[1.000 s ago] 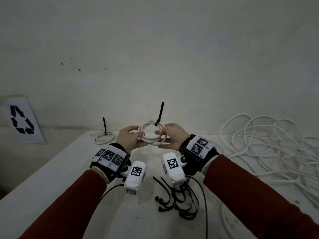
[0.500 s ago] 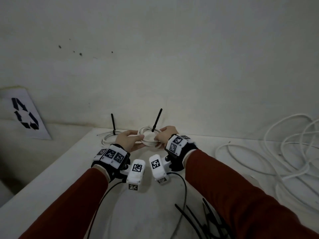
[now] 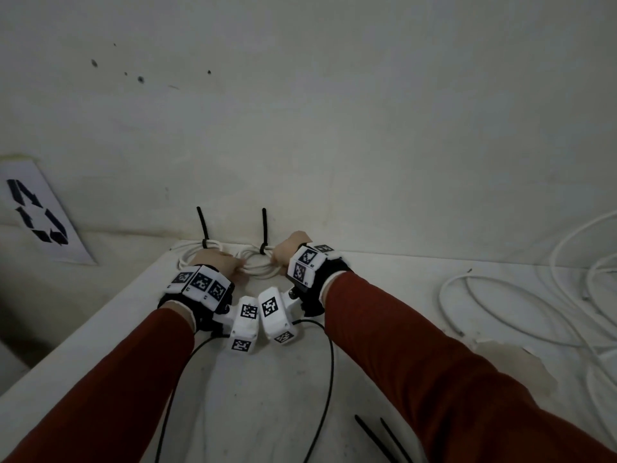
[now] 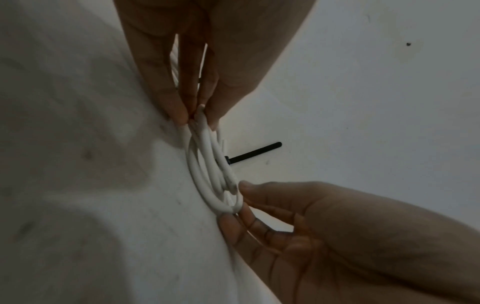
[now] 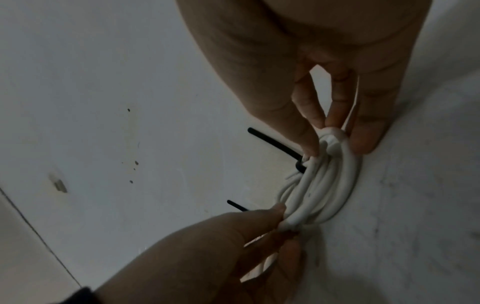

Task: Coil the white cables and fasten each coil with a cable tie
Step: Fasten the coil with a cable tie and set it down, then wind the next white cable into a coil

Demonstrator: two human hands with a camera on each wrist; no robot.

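While pinched by both hands point(image 3: 220, 264) point(image 3: 287, 250), tied coil point(image 3: 258, 267) on table point(image 3: 384, 295).

Your dark-red sleeves point(image 3: 417, 345) end in black-and-white checker-patterned wrist tags point(image 3: 200, 284); the round white cable coil point(image 3: 257, 267) carries a black plastic tie point(image 3: 264, 228).

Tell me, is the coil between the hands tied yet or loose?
Tied: a black cable tie cinches the coil, its tail upright.

Both hands point(image 3: 253, 262) pinching, arms outstretched
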